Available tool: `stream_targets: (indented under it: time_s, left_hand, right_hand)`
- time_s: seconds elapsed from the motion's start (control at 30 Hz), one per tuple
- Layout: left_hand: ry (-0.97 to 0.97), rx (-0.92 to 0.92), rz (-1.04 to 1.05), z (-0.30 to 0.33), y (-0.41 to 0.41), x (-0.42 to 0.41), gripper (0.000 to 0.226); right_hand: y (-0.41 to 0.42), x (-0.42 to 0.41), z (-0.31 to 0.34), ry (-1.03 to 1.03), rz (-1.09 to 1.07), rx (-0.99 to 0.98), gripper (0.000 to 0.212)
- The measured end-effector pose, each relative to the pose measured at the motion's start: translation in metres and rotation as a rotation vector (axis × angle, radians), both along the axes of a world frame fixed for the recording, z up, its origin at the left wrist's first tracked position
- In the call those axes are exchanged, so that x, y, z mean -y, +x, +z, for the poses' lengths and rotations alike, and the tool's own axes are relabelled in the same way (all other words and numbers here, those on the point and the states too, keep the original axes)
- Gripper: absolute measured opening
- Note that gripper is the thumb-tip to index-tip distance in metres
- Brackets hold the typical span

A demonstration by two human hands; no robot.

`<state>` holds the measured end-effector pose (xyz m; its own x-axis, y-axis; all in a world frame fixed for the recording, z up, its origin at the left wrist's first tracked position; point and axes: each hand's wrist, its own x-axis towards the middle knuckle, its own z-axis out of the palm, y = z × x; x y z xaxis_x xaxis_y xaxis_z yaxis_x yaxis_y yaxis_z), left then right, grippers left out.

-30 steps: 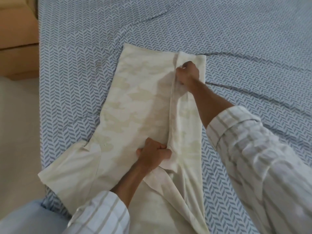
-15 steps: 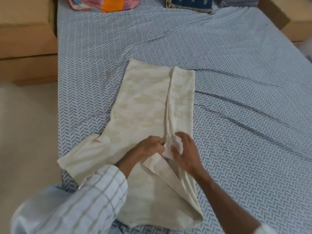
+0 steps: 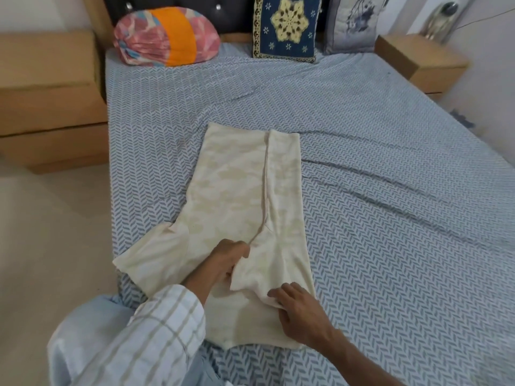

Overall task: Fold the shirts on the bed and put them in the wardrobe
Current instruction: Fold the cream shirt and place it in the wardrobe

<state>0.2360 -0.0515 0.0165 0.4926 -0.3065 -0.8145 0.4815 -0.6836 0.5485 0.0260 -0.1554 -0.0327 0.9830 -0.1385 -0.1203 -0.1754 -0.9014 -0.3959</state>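
A cream shirt [image 3: 231,190] with a faint pattern lies flat on the bed [image 3: 390,190], its hem toward the pillows. Its right side is folded inward along a long crease, and one short sleeve sticks out at the left near the bed's edge. My left hand [image 3: 225,260] grips the fold's edge near the shirt's shoulder area. My right hand [image 3: 295,310] pinches the folded flap's lower corner close to the collar end. No wardrobe is in view.
A pink and orange bundle [image 3: 167,40], a blue patterned cushion [image 3: 284,26] and a grey pillow [image 3: 354,23] lie at the head of the bed. Wooden side tables [image 3: 47,101] [image 3: 418,59] flank it. Pale floor [image 3: 55,246] runs along the left.
My right hand came back from the shirt's far hem to the near corner of the folded flap. My left hand kept its grip. The view lifted, showing the pillows.
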Motion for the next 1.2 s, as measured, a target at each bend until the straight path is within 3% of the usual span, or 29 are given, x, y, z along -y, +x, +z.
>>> stream_targets:
  time_s: [0.1, 0.13, 0.23, 0.37, 0.63, 0.93, 1.07, 1.2]
  left_hand:
    - [0.022, 0.017, -0.004, -0.014, -0.013, -0.016, 0.056]
    - [0.018, 0.014, -0.012, -0.016, -0.019, -0.021, 0.059]
    - [-0.014, 0.013, -0.017, -0.022, -0.031, -0.035, 0.045]
    - [-0.104, 0.075, 0.153, -0.026, -0.029, -0.047, 0.034]
    - [-0.049, 0.241, 0.090, -0.035, -0.034, -0.064, 0.029]
    - [-0.065, 0.303, 0.204, -0.036, -0.044, -0.068, 0.025]
    - [-0.087, 0.300, 0.231, -0.024, -0.047, -0.088, 0.023]
    - [0.005, 0.471, 0.215, -0.021, -0.037, -0.131, 0.019]
  right_hand:
    - [-0.011, -0.007, -0.004, -0.056, -0.005, -0.034, 0.047]
    - [-0.016, -0.008, -0.005, -0.083, -0.018, -0.043, 0.051]
    - [-0.032, -0.008, -0.008, -0.182, -0.105, -0.068, 0.068]
    - [-0.056, 0.001, -0.014, -0.232, -0.159, -0.115, 0.085]
    - [-0.071, 0.011, -0.015, -0.145, -0.088, -0.206, 0.075]
    - [-0.075, 0.012, -0.005, -0.179, -0.081, -0.259, 0.067]
    - [-0.066, -0.005, 0.002, -0.228, -0.134, -0.150, 0.062]
    - [-0.016, -0.038, 0.010, -0.168, -0.060, -0.061, 0.058]
